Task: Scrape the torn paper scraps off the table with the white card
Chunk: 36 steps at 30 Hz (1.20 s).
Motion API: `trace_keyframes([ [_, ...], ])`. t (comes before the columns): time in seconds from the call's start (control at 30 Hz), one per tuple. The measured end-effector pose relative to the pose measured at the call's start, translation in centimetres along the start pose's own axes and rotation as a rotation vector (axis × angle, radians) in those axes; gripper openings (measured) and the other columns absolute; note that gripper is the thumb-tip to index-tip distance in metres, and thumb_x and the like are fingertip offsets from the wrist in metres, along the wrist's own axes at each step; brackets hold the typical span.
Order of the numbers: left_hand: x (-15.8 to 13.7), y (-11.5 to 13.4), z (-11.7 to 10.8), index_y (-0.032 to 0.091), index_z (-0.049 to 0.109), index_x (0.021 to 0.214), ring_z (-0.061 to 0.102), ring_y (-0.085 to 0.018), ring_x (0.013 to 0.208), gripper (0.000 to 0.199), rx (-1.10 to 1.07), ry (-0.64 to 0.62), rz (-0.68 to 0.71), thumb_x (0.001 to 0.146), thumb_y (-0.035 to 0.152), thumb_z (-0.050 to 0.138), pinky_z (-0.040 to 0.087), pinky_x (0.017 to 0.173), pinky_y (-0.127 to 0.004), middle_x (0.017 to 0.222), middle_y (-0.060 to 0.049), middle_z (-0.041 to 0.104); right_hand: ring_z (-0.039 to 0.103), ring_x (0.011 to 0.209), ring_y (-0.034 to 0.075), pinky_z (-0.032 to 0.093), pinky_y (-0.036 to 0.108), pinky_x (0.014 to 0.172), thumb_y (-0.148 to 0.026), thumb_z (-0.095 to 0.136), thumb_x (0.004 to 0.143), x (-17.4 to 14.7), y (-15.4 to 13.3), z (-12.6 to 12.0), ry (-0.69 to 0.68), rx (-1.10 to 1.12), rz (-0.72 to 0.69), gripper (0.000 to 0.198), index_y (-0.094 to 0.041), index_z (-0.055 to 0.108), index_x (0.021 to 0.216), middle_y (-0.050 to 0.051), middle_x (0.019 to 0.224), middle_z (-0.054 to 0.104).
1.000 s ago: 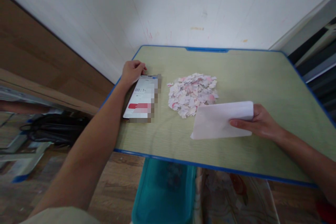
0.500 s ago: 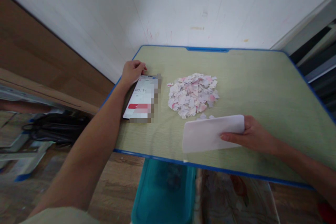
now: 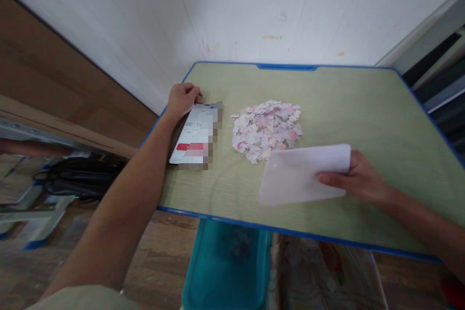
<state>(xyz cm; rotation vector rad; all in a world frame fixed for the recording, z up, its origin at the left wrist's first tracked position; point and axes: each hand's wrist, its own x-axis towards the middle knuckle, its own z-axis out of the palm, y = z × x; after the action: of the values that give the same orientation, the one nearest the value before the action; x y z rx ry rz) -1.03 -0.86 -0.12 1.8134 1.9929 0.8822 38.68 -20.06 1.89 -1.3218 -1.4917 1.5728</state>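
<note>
A folded sheet of white paper (image 3: 301,174) is pinched in my right hand (image 3: 358,177), thumb on the near face and the fingers mostly hidden behind it. It is held over the table's front right part, its upper edge overlapping the near side of a pile of torn paper scraps (image 3: 265,128), white with pink patches. My left hand (image 3: 183,97) rests at the table's left edge, its fingers curled in with nothing visible inside. Just below it lies a phone (image 3: 194,131) with a timer on its screen, partly blurred out.
The pale green table (image 3: 348,106) has a blue rim and stands against a white wall (image 3: 236,9). Below its front edge is a teal plastic bin (image 3: 225,271) with some scraps in it. A black bag (image 3: 76,177) and a metal frame (image 3: 47,223) are at the left.
My right hand and the paper have moved right and away from me, slightly uncovering the table's front edge. The left hand stays put; the scrap pile looks the same.
</note>
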Motion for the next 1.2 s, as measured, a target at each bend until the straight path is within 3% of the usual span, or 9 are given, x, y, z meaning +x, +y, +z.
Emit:
trace_keyframes([
  [0.1, -0.4, 0.6, -0.2, 0.016, 0.062, 0.075, 0.048, -0.015, 0.06, 0.02, 0.002, -0.004, 0.008, 0.085, 0.029, 0.05, 0.036, 0.059, -0.027, 0.064, -0.003, 0.055, 0.071, 0.067, 0.015, 0.059, 0.024, 0.063, -0.032, 0.088, 0.066, 0.8, 0.5, -1.8, 0.256, 0.114, -0.069, 0.028, -0.022, 0.08, 0.091, 0.001, 0.088, 0.08],
  [0.2, -0.7, 1.0, -0.3, 0.015, 0.061, 0.074, 0.046, -0.014, 0.057, 0.02, 0.011, -0.006, 0.012, 0.086, 0.027, 0.049, 0.035, 0.058, -0.026, 0.065, -0.003, 0.054, 0.07, 0.064, 0.012, 0.056, 0.02, 0.06, -0.028, 0.089, 0.065, 1.4, 0.9, -3.3, 0.364, 0.147, -0.091, 0.024, -0.023, 0.081, 0.087, -0.001, 0.086, 0.08],
  [0.27, -0.7, 1.1, -0.3, 0.017, 0.06, 0.073, 0.047, -0.015, 0.057, 0.018, 0.033, -0.003, -0.008, 0.085, 0.028, 0.052, 0.036, 0.058, -0.027, 0.065, -0.003, 0.054, 0.069, 0.062, 0.011, 0.056, 0.019, 0.058, -0.028, 0.09, 0.063, 1.6, 1.0, -3.7, 0.347, 0.124, -0.11, 0.023, -0.025, 0.081, 0.085, -0.003, 0.081, 0.08],
  [0.53, 0.3, -0.6, 0.2, 0.018, 0.062, 0.072, 0.048, -0.015, 0.058, 0.022, -0.025, 0.019, 0.055, 0.085, 0.031, 0.05, 0.036, 0.057, -0.027, 0.065, -0.004, 0.056, 0.073, 0.064, 0.018, 0.061, 0.029, 0.062, -0.033, 0.09, 0.056, 1.8, 0.2, -2.7, 0.054, -0.086, -0.116, 0.026, -0.025, 0.082, 0.079, -0.001, 0.078, 0.08],
  [0.7, 0.2, -0.5, 0.2, 0.017, 0.062, 0.07, 0.049, -0.015, 0.058, 0.023, -0.051, 0.02, 0.065, 0.084, 0.031, 0.05, 0.036, 0.057, -0.027, 0.064, -0.004, 0.057, 0.068, 0.055, 0.015, 0.056, 0.023, 0.053, -0.035, 0.09, 0.056, 1.4, 0.1, -3.2, 0.077, -0.048, -0.037, 0.026, -0.021, 0.08, 0.075, 0.0, 0.07, 0.077],
  [0.83, 0.1, -0.3, 0.1, 0.017, 0.062, 0.07, 0.048, -0.014, 0.058, 0.022, -0.056, 0.013, 0.06, 0.083, 0.031, 0.051, 0.036, 0.057, -0.026, 0.063, -0.003, 0.056, 0.068, 0.058, 0.014, 0.055, 0.022, 0.057, -0.032, 0.088, 0.063, 1.1, -0.2, -3.4, 0.158, -0.017, -0.007, 0.021, -0.019, 0.079, 0.077, 0.001, 0.074, 0.078],
  [1.07, 0.0, -0.2, 0.0, 0.019, 0.063, 0.072, 0.05, -0.016, 0.061, 0.021, -0.028, 0.011, 0.021, 0.082, 0.034, 0.052, 0.037, 0.057, -0.026, 0.063, -0.004, 0.057, 0.065, 0.052, 0.015, 0.053, 0.022, 0.05, -0.035, 0.09, 0.056, 1.0, -0.6, -4.5, 0.032, -0.09, 0.052, 0.024, -0.019, 0.078, 0.069, 0.001, 0.064, 0.074],
  [1.2, 0.0, -0.1, 0.0, 0.02, 0.063, 0.074, 0.05, -0.017, 0.06, 0.024, -0.019, 0.0, 0.016, 0.082, 0.039, 0.053, 0.038, 0.057, -0.028, 0.061, -0.004, 0.055, 0.068, 0.058, 0.017, 0.056, 0.026, 0.058, -0.034, 0.089, 0.06, 1.0, -0.5, -4.7, 0.098, -0.057, 0.004, 0.022, -0.021, 0.08, 0.075, 0.003, 0.073, 0.078],
])
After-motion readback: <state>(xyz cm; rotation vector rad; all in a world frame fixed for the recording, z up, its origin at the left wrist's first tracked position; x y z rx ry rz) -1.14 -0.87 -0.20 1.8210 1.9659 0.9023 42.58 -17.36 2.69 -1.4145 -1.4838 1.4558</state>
